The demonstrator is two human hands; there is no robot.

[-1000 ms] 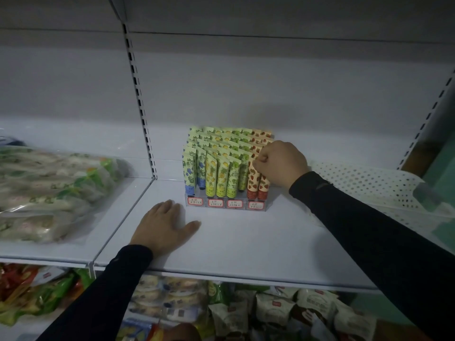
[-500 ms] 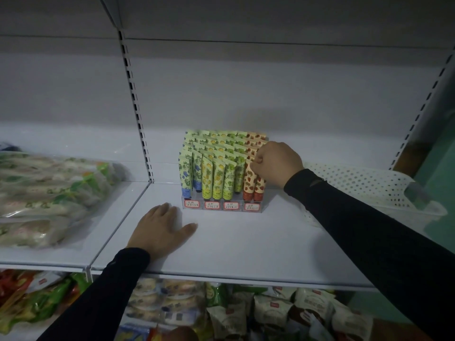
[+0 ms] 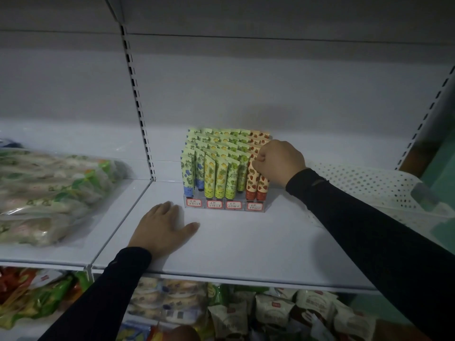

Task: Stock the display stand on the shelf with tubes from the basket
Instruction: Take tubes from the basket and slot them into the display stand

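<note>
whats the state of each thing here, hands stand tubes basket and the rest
left hand: flat on the shelf, fingers straight
right hand: fingers curled at the top of an orange tube
orange tube: upright in the stand's right front slot
display stand: on the shelf, rows filled
shelf: bears the stand
white basket: right of the stand, contents hidden
snack bags: lying flat, sealed

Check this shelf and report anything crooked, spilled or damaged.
Nothing stands out. The tubes stand in even rows in the display stand; the right hand grips an orange tube in its column.
</note>
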